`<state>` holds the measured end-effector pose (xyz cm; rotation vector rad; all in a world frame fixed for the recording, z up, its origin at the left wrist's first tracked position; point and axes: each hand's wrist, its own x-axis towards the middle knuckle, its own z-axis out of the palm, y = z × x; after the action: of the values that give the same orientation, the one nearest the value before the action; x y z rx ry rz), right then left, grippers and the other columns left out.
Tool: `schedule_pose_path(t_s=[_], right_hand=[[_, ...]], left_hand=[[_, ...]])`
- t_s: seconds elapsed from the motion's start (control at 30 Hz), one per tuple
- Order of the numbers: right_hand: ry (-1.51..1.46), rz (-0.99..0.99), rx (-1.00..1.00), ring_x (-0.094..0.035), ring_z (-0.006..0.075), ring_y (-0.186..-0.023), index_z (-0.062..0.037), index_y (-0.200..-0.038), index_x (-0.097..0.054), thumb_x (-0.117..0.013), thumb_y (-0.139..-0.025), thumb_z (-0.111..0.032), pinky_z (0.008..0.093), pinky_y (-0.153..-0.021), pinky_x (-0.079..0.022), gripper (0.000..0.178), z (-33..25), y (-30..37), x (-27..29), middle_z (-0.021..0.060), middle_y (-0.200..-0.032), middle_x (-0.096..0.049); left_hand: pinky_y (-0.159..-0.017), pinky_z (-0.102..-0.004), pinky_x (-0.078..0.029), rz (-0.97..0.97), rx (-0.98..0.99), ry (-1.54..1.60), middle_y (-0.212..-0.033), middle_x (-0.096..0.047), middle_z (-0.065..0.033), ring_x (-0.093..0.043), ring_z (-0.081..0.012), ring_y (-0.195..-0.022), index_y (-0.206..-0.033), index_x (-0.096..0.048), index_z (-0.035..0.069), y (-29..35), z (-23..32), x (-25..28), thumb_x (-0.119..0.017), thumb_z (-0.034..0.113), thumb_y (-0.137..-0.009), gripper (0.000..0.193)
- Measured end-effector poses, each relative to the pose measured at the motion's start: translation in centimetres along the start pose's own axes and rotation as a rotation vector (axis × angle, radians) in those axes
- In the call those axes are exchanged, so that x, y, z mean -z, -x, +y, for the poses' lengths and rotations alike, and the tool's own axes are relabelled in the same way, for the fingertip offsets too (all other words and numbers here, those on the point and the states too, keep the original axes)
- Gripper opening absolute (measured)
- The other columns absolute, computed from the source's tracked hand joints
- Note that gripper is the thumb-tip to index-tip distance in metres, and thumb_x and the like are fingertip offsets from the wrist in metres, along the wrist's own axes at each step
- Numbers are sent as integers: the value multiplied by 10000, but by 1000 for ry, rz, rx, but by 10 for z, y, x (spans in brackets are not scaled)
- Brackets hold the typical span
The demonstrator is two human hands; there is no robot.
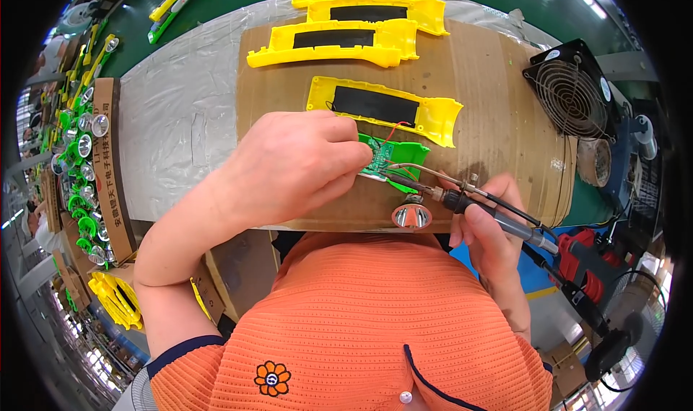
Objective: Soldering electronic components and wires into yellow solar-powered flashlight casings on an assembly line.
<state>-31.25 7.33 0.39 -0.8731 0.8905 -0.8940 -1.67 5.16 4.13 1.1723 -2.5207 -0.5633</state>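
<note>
My right hand (494,227) grips a soldering iron (509,227) with a thin metal tube fixed along it. The iron's tip points left and rests at or just above a green circuit board (378,158). That board lies in a green plastic housing (410,152) with a round silvery reflector (412,216) at its near end. My left hand (299,169) is closed in a pinch at the board's left edge; what its fingertips hold is hidden. Just beyond lies a yellow shell (438,115) with a black panel (375,105); a red wire runs from it toward the board.
Several yellow shells (401,41) lie at the far side of the cardboard (498,86). A black fan (570,90) with a wire guard stands at the right. Left, a carton (112,173) borders many green parts with reflectors (84,145). Cables hang at the lower right.
</note>
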Motion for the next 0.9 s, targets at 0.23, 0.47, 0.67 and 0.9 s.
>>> schedule_pose_path(t_s=[0.23, 0.47, 0.67, 0.9], right_hand=[[-7, 17, -86, -593, 104, -595, -49, -993, -410, -611, -910, 40, 430, -1061, -475, 235, -6, 1, -6, 87, -803, -638], [-20, -38, -26, -603, 102, -603, -55, -1004, -402, -621, -911, 22, 418, -1071, -467, 250, -1, 2, 0, 85, -821, -651], [0, 18, -76, -614, 101, -614, -51, -1012, -411, -635, -910, 17, 343, -937, -540, 256, -4, 4, -7, 82, -834, -650], [50, 3, -5, -588, 126, -590, -40, -999, -430, -632, -912, -20, 296, -686, -530, 221, 2, 3, -7, 141, -860, -653]], left_hand=[[-584, -378, -514, 2, 3, -5, -800, -611, -50, -622, -258, -720, -898, -660, 84, 0, 0, -1, -707, 56, -785, 126], [-585, -376, -514, -1, 7, -5, -796, -610, -49, -623, -257, -718, -896, -658, 81, -1, 0, -2, -706, 53, -782, 127], [-582, -376, -512, -4, 5, -5, -790, -604, -52, -620, -258, -713, -897, -658, 83, -1, 0, -2, -708, 56, -776, 134], [-568, -377, -504, -2, -4, -18, -769, -586, -52, -614, -256, -695, -898, -657, 84, -2, -1, -3, -705, 60, -776, 134]])
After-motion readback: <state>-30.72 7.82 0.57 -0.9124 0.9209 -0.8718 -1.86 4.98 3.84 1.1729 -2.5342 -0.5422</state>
